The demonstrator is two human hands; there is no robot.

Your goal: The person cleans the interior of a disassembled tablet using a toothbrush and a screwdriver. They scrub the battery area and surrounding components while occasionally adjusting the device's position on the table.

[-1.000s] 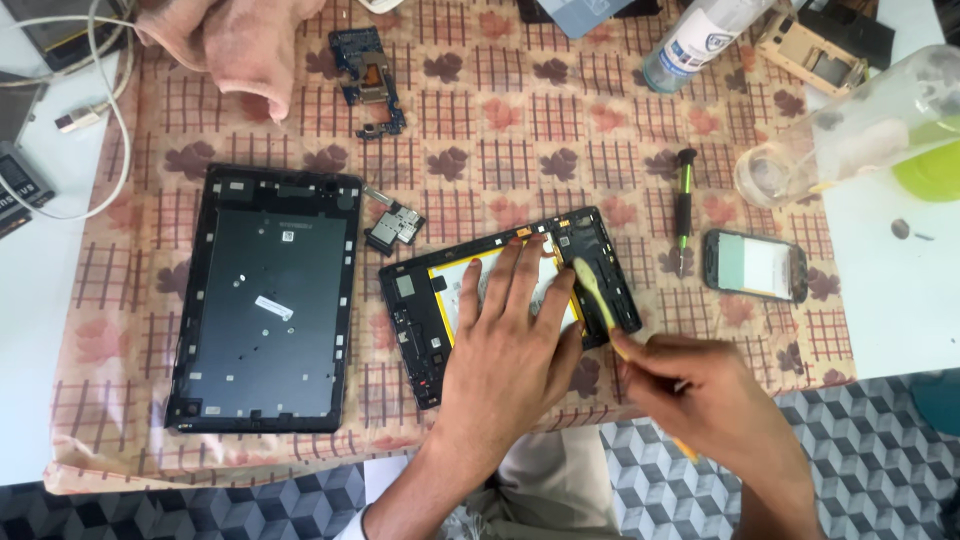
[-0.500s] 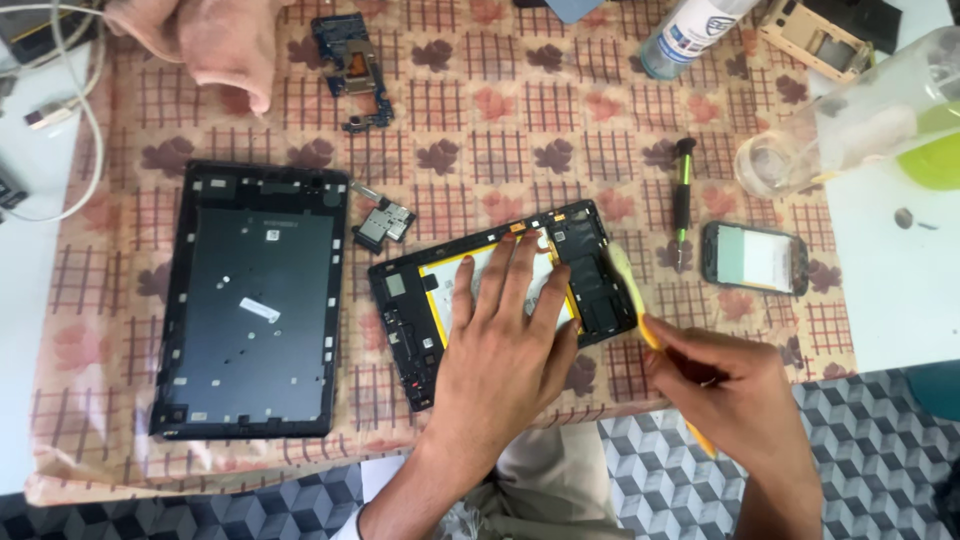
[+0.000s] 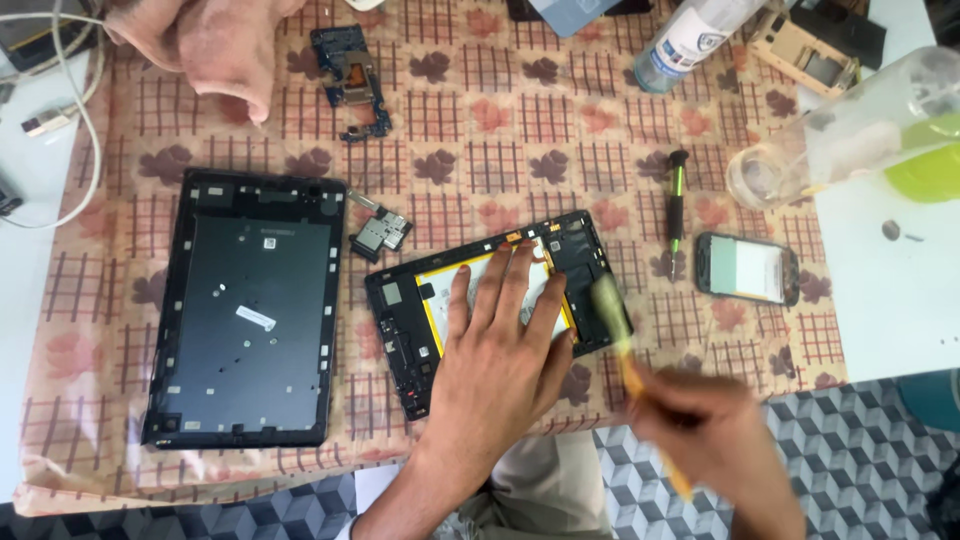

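My left hand lies flat with fingers spread on the yellowish battery of an opened small tablet, pressing it onto the patterned cloth. My right hand, blurred by motion, grips a yellow-handled brush whose bristles touch the tablet's right end. The tablet sits tilted near the table's front edge.
A larger black tablet back cover lies at the left, a small circuit board beside it. A bigger board, pink cloth, screwdriver, small phone, bottle, clear jar and white cables surround them.
My right hand has swept the brush along the tablet's right end and is now blurred. My left hand has stayed pressed on the tablet.
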